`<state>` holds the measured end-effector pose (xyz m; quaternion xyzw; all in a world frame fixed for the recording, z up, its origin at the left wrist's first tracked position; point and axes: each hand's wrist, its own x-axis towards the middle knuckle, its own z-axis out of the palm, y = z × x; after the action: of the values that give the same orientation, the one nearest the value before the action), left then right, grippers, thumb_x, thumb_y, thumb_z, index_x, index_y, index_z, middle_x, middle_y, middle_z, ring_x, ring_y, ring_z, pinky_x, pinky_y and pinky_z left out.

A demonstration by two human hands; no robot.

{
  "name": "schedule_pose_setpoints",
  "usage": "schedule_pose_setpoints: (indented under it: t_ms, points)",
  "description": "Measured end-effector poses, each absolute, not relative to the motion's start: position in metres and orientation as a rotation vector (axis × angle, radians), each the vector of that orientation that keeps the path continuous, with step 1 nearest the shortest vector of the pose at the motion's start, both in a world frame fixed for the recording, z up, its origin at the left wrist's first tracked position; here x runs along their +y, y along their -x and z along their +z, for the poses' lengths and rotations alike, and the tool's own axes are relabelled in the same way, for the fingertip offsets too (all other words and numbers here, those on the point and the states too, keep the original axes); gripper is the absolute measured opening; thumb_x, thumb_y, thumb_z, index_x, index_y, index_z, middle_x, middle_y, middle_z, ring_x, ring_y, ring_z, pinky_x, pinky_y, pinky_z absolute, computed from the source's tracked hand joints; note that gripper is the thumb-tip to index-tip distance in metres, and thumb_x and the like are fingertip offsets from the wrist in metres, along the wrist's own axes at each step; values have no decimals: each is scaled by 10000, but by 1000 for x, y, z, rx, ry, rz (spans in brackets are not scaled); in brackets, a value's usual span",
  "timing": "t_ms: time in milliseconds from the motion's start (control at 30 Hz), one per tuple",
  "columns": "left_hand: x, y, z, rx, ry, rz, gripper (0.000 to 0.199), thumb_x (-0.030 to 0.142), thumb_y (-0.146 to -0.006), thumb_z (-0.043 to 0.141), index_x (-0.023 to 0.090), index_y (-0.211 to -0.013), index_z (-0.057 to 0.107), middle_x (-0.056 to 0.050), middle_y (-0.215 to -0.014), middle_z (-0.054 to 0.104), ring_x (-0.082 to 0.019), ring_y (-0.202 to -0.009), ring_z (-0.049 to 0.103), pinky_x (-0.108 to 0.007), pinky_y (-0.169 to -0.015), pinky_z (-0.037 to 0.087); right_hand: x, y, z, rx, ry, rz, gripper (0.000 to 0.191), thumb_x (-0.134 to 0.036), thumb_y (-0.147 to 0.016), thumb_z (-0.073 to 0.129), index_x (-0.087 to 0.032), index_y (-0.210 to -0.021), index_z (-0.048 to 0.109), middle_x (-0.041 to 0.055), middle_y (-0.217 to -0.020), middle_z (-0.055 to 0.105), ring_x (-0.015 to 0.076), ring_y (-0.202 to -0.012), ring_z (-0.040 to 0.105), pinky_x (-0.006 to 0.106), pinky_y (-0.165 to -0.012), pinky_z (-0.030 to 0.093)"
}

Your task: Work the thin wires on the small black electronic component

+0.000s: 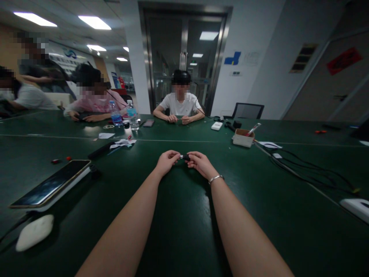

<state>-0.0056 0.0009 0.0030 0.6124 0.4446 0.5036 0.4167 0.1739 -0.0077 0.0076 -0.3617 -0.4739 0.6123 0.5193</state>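
Just above the green table, a small black piece with a shiny silver end (186, 157) spans the gap between my two hands. My left hand (167, 161) is closed in a pinch at the silver end. From the other side, my right hand (200, 163) pinches the black end between thumb and fingers, and a silver bangle (216, 179) circles that wrist. The piece is too small and dim for me to tell its exact kind. Fingertips cover both of its ends.
On the left, a phone (54, 184) rests on a white block near a white rounded case (35, 232). Crumpled paper (123, 143) and bottles (133, 116) stand farther back. A small box (243, 137) and black cables (311, 165) lie right. Several people sit across the table (178, 227).
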Motion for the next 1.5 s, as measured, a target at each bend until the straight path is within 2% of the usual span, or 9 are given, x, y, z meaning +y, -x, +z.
schedule_pose_setpoints:
  t_ms: [400, 800, 1200, 1500]
  points:
    - [0, 4, 5, 1113, -1481, 1259, 303, 372, -687, 693, 123, -853, 645, -62, -733, 680, -114, -598, 574, -233, -544, 418, -8, -174, 8, -1125, 868, 1466, 147, -153, -777, 647, -123, -915, 606, 46, -638, 646, 103, -547, 607, 199, -511, 506]
    - [-1, 5, 7, 1106, -1441, 1239, 295, 350, -670, 715, 111, -834, 659, -79, -733, 694, -125, -617, 598, -236, -549, 424, -8, -176, 7, -1135, 845, 1484, 210, -140, -744, 689, -126, -940, 613, 36, -669, 669, 89, -525, 612, 205, -526, 538]
    - [2, 6, 5, 1148, -1442, 1212, 385, 486, -677, 691, 114, -753, 626, -65, -664, 670, -106, -547, 568, -226, -507, 418, -9, -178, 7, -1152, 807, 1496, 258, -83, -713, 689, -143, -958, 634, 27, -753, 665, 110, -599, 658, 236, -610, 574]
    - [2, 5, 3, 1182, -1554, 1164, 418, 550, -732, 598, 133, -695, 590, -26, -575, 611, -98, -492, 527, -224, -489, 389, -9, -179, 6, -1175, 776, 1514, 278, -71, -692, 700, -147, -952, 636, 23, -773, 670, 110, -602, 665, 238, -629, 571]
